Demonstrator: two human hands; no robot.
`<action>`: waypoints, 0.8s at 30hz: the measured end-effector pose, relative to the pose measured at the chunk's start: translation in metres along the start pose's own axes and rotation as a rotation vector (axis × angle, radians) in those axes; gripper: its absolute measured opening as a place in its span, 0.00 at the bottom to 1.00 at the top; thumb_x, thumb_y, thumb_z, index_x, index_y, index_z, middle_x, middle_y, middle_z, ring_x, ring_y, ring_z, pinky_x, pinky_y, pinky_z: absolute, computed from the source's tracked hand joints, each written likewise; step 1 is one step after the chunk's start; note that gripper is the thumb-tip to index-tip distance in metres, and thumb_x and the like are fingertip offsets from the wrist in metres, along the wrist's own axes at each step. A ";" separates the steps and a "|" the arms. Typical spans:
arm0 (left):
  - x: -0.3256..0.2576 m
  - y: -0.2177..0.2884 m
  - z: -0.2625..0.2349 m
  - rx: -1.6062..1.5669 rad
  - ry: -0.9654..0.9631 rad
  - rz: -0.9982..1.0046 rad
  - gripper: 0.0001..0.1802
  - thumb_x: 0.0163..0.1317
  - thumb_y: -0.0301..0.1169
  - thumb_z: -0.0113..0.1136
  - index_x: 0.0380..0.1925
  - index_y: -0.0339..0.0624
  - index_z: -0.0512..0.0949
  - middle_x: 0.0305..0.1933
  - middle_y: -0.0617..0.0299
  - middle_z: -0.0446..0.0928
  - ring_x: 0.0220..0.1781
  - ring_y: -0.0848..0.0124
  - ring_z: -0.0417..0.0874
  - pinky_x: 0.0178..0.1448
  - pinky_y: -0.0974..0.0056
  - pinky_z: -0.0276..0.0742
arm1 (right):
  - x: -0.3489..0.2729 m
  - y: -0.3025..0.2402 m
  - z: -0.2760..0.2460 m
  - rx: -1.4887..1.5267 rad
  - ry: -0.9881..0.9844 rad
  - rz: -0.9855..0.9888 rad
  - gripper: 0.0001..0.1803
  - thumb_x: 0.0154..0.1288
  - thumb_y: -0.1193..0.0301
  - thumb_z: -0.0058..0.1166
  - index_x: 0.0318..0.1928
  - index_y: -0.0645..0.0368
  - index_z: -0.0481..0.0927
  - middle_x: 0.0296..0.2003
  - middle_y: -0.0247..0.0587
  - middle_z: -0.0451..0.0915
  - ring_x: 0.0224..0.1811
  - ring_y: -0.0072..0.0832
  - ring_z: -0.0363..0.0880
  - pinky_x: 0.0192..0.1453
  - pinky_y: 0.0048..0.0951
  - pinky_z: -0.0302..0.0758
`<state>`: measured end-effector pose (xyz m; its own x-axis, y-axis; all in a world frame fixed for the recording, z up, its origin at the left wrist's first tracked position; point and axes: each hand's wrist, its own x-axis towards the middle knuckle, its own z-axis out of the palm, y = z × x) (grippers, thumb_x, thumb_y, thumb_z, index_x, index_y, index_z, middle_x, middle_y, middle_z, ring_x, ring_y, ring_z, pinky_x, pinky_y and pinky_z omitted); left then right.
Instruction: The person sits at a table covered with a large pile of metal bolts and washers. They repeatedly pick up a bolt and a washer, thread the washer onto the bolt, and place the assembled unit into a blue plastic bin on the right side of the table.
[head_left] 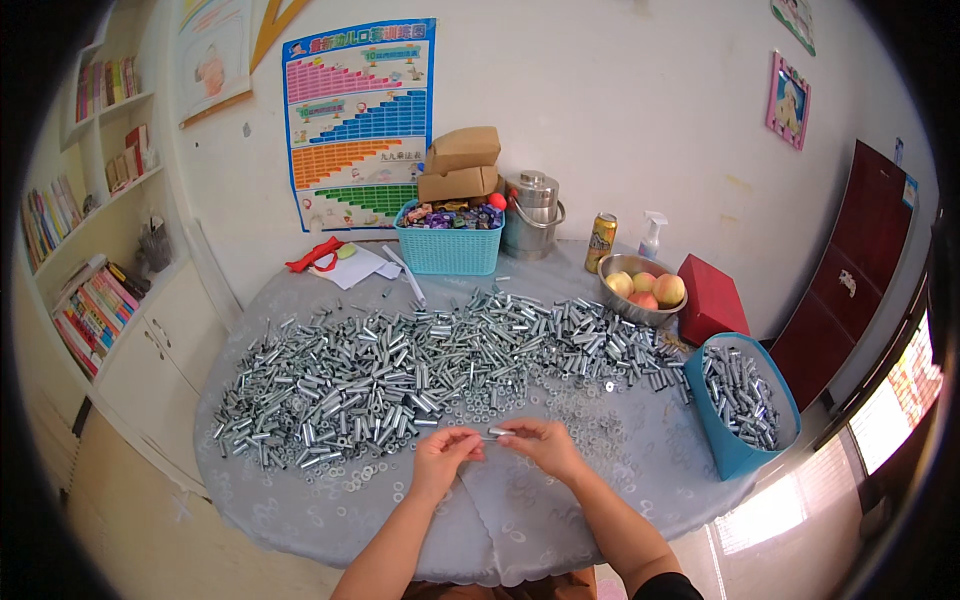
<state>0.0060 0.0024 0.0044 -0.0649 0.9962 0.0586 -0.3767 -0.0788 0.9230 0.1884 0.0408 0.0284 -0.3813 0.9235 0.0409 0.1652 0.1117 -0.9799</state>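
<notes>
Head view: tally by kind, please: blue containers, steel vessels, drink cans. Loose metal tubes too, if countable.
Blue containers: 2 (basket, bin)
Steel vessels: 2 (bowl, lidded pail)
Drink can: 1
Total: 5
Loose metal tubes: left out, too many and overlapping to count.

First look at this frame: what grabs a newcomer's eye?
The sprawling heap of silver metal tubes across the grey table. Then the left grip and right grip, close together at its near side, pinching small metal parts. Behind, the colourful chart on the wall, above a light-blue basket.
</notes>
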 end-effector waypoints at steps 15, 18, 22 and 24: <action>-0.004 -0.002 0.005 0.142 0.051 -0.051 0.10 0.56 0.22 0.57 0.38 0.28 0.77 0.33 0.51 0.79 0.31 0.67 0.82 0.37 0.67 0.82 | -0.009 -0.003 0.000 -0.306 0.050 -0.342 0.11 0.52 0.74 0.59 0.39 0.57 0.81 0.34 0.41 0.80 0.35 0.34 0.78 0.39 0.28 0.74; -0.007 0.001 0.010 0.178 0.004 -0.054 0.11 0.56 0.21 0.57 0.38 0.26 0.77 0.33 0.51 0.79 0.31 0.67 0.82 0.36 0.68 0.81 | -0.009 0.004 0.006 -0.398 0.065 -0.422 0.12 0.53 0.74 0.59 0.40 0.58 0.81 0.35 0.41 0.80 0.37 0.30 0.79 0.42 0.28 0.74; -0.005 0.001 0.008 0.127 -0.024 -0.093 0.10 0.56 0.22 0.57 0.38 0.27 0.77 0.33 0.51 0.79 0.30 0.68 0.82 0.35 0.69 0.81 | -0.008 0.009 0.005 -0.391 0.055 -0.394 0.13 0.53 0.73 0.58 0.41 0.58 0.80 0.36 0.41 0.80 0.37 0.31 0.79 0.42 0.29 0.74; -0.004 0.001 0.007 0.101 0.053 -0.103 0.10 0.56 0.23 0.57 0.37 0.27 0.77 0.33 0.51 0.79 0.30 0.68 0.82 0.35 0.69 0.81 | -0.008 0.003 0.001 -0.341 0.124 -0.343 0.13 0.54 0.73 0.58 0.41 0.59 0.80 0.35 0.40 0.80 0.36 0.30 0.79 0.41 0.28 0.74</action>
<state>0.0124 -0.0011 0.0080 -0.0803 0.9952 -0.0559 -0.2889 0.0304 0.9569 0.1915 0.0332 0.0248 -0.3584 0.8467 0.3932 0.3454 0.5115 -0.7868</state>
